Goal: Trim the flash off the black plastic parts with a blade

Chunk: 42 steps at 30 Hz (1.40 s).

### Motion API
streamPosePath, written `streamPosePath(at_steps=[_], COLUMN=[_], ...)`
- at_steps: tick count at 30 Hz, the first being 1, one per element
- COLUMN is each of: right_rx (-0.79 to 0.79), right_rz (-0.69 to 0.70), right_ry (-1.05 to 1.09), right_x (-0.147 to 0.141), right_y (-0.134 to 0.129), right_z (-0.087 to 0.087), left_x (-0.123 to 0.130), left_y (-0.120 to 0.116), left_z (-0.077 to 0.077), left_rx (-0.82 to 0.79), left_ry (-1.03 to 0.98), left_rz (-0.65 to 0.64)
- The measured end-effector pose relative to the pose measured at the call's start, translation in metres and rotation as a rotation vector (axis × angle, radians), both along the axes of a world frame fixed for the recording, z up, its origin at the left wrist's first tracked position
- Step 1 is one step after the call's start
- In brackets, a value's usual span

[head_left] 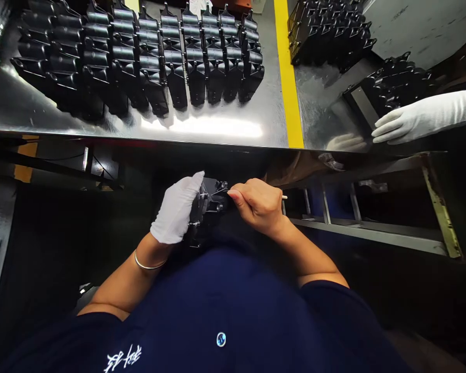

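The glove point(174, 210) is found to be matt white cloth. The part point(207, 207) and the rows point(140, 62) on the table are recorded as glossy black plastic. The table point(217, 127) is noted as smooth polished steel; the bangle point(149, 264), as shiny metal.

Black plastic housing point(206, 207), ribbed, small metal fittings on top, held in gloved left hand point(174, 211), touching bare right hand point(258, 205).

One head-worn view looks forward and down past the navy shirt point(217, 295), close above the left hand point(174, 210) and right hand point(258, 204), with the steel tabletop point(217, 127) farther off on the far side.
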State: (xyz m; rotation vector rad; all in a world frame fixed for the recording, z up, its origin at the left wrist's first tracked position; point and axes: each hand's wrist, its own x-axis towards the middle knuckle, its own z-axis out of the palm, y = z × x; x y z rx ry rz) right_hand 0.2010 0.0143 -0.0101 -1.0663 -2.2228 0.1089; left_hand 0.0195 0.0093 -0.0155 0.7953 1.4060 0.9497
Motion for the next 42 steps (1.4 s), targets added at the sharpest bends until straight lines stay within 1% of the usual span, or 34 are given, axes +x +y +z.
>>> streamPosePath(at_steps=[6, 9, 11, 12, 14, 16, 18, 23, 25, 27, 28, 29, 31, 33, 35, 39, 42], right_rx=[-0.166, -0.287, -0.296, -0.27, -0.213, -0.218, -0.304, -0.558, -0.651, -0.718, -0.712, -0.669, -0.504, -0.34, -0.249, -0.122, -0.091], right_rz=[0.088, 0.223, 0.294, 0.29, 0.228, 0.192, 0.219, 0.355, 0.432, 0.535, 0.562, 0.558, 0.47, 0.377, 0.342, 0.285, 0.323], right_ry=[0.097, 0.167, 0.225, 0.24, 0.228, 0.192, 0.182, 0.192, 0.216, 0.313, 0.377, 0.427, 0.442, 0.367, 0.272, 0.11, 0.047], right_x=[-0.001, 0.003, 0.004, 0.005, 0.005, 0.004, 0.004, 0.011, 0.015, 0.018, 0.018, 0.018, 0.016, 0.013, 0.009, 0.003, 0.001], right_y=[-0.003, -0.002, -0.001, 0.0, 0.0, -0.001, -0.002, -0.004, -0.003, -0.003, -0.003, -0.003, -0.003, -0.003, -0.004, -0.004, -0.003], right_z=[0.0, 0.005, 0.008, 0.009, 0.009, 0.009, 0.01, 0.019, 0.022, 0.023, 0.022, 0.02, 0.016, 0.012, 0.009, 0.009, 0.011], left_x=[-0.002, -0.001, -0.001, -0.001, -0.002, -0.003, -0.003, -0.002, 0.0, 0.001, 0.002, 0.002, 0.003, 0.002, 0.0, -0.001, 0.0], left_y=[-0.001, -0.002, -0.002, -0.002, -0.002, -0.003, -0.004, -0.008, -0.01, -0.011, -0.01, -0.01, -0.008, -0.007, -0.006, -0.008, -0.008], left_z=[0.004, 0.007, 0.008, 0.008, 0.008, 0.008, 0.008, 0.014, 0.016, 0.017, 0.017, 0.017, 0.017, 0.016, 0.015, 0.013, 0.012], left_rx=[0.049, 0.084, 0.117, 0.133, 0.154, 0.165, 0.168, 0.181, 0.198, 0.233, 0.254, 0.272, 0.291, 0.294, 0.296, 0.31, 0.31], left_ry=[0.138, 0.182, 0.203, 0.218, 0.247, 0.26, 0.248, 0.218, 0.199, 0.176, 0.171, 0.174, 0.196, 0.221, 0.242, 0.285, 0.298], left_rz=[0.04, 0.043, 0.053, 0.06, 0.076, 0.091, 0.116, 0.152, 0.147, 0.155, 0.165, 0.178, 0.198, 0.211, 0.222, 0.24, 0.247])
